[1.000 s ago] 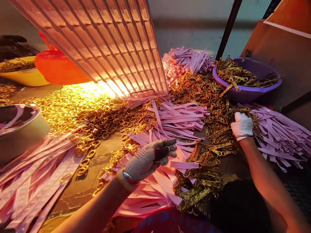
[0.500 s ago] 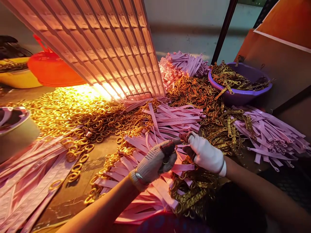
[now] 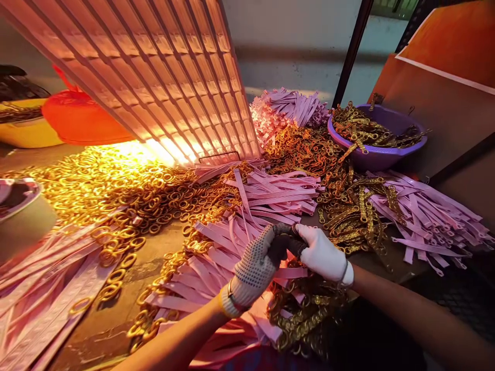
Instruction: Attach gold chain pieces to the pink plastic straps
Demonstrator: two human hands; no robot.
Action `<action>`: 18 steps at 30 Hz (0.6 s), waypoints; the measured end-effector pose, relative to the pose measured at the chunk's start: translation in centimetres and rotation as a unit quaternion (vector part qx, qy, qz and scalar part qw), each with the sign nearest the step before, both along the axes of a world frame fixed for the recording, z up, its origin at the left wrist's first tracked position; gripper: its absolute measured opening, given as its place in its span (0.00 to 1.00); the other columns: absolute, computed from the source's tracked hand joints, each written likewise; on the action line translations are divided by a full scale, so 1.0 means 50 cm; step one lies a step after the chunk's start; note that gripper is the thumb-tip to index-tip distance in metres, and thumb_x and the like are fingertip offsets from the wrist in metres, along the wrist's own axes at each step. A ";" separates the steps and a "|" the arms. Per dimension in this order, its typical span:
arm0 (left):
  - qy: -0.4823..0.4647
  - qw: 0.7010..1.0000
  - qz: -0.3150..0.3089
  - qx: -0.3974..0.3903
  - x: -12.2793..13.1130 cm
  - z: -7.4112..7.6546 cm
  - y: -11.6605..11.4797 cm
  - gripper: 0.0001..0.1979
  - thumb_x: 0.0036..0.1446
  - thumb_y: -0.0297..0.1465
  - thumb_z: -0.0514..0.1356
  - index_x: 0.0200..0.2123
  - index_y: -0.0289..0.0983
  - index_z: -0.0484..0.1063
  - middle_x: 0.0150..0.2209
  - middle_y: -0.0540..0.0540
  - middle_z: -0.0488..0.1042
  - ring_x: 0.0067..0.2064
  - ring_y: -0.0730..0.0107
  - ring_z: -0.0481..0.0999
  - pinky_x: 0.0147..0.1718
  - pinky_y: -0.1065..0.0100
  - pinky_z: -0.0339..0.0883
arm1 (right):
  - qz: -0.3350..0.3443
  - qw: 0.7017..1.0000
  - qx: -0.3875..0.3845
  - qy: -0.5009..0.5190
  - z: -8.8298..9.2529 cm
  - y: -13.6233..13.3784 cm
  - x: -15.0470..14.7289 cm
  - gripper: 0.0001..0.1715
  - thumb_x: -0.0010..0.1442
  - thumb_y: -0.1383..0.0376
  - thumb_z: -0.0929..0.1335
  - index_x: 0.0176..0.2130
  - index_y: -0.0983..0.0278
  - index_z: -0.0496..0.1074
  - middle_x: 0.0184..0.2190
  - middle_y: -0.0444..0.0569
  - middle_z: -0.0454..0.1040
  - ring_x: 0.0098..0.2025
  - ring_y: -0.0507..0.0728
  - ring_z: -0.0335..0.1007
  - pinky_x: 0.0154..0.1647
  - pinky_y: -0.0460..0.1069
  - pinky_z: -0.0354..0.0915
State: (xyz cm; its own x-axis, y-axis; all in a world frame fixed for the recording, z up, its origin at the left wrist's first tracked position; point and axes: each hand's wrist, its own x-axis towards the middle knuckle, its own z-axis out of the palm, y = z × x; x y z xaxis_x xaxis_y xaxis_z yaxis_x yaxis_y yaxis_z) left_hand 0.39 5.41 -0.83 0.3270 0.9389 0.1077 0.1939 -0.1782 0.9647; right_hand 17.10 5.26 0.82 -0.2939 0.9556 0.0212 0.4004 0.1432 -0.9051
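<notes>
My left hand (image 3: 257, 263), in a dotted work glove with dark fingertips, is closed, its fingers bent toward the right. My right hand (image 3: 325, 252), in a white glove with dark fingertips, is closed too, and its fingertips meet those of the left. Whatever they pinch between them is hidden by the dark fingertips. Beneath the hands lies a pile of flat pink straps (image 3: 204, 293). A bunch of gold linked chain strips (image 3: 305, 314) rests just below my right hand.
Loose gold rings (image 3: 154, 190) heap up at left under a glowing slatted panel (image 3: 162, 67). A purple basin (image 3: 402, 152) of chain strips stands at back right. More pink straps (image 3: 429, 211) lie right. A pale bucket (image 3: 27, 221) and red basin (image 3: 85, 118) are at left.
My left hand has rolled over so its dotted side faces up, and its fingers now reach the right hand's fingertips. The right hand has dropped slightly. The view has shifted a little.
</notes>
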 end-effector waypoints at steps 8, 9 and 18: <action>0.036 0.990 -0.082 -0.112 -0.035 0.020 0.012 0.12 0.59 0.38 0.58 0.28 0.37 0.66 0.21 0.53 0.64 0.22 0.77 0.58 0.19 0.74 0.53 | 0.000 0.947 0.168 -0.272 0.009 -0.004 -0.003 0.04 0.48 0.67 0.67 0.26 0.62 0.64 0.27 0.44 0.67 0.31 0.53 0.60 0.31 0.48 0.51; -0.007 0.981 -0.094 -0.169 -0.034 0.023 0.014 0.12 0.58 0.39 0.58 0.29 0.37 0.65 0.20 0.54 0.63 0.20 0.78 0.56 0.18 0.75 0.51 | -0.004 0.942 0.177 -0.286 0.012 -0.002 -0.007 0.03 0.48 0.67 0.66 0.27 0.62 0.65 0.29 0.45 0.69 0.32 0.54 0.61 0.32 0.49 0.52; -0.145 0.922 -0.065 -0.353 -0.013 0.030 0.051 0.15 0.53 0.40 0.62 0.26 0.37 0.61 0.17 0.58 0.56 0.16 0.84 0.49 0.13 0.80 0.42 | -0.008 0.809 0.259 -0.528 0.025 -0.025 -0.040 0.09 0.62 0.64 0.63 0.36 0.66 0.69 0.28 0.57 0.72 0.28 0.60 0.68 0.26 0.51 0.48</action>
